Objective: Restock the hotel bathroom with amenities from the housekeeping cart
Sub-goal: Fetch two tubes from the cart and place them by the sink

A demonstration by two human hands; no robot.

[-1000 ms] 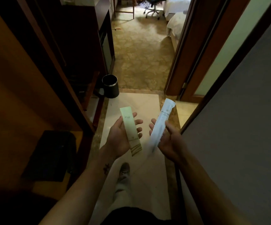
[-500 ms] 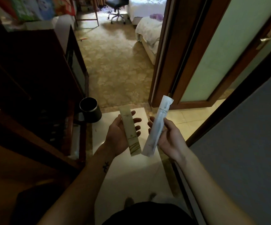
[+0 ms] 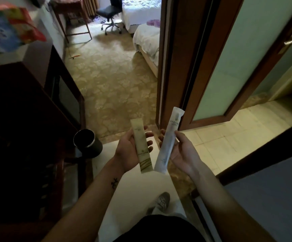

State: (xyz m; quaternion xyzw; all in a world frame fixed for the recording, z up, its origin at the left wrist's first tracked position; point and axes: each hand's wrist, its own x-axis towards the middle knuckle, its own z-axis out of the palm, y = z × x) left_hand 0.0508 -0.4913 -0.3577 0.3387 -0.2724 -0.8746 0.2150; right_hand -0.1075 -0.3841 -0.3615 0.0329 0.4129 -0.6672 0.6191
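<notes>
My left hand (image 3: 127,151) holds a long beige amenity packet (image 3: 141,145) with brown stripes at its lower end, lying across the palm and fingers. My right hand (image 3: 183,151) grips a long white sealed packet (image 3: 168,142) with small print near its top; it tilts up and to the right. Both packets are held side by side in front of me, above a pale floor tile. The open bathroom door (image 3: 232,58) with frosted green glass stands to the right ahead.
A black waste bin (image 3: 87,144) stands on the floor to the left, by a dark wooden cabinet (image 3: 28,110). Patterned carpet (image 3: 110,84) leads to a bed (image 3: 147,39) and an office chair (image 3: 110,13). A grey wall (image 3: 272,198) is close on my right.
The view has turned right and moved forward, showing more of the bathroom door and tiled floor. Both hands still hold their packets in about the same pose.
</notes>
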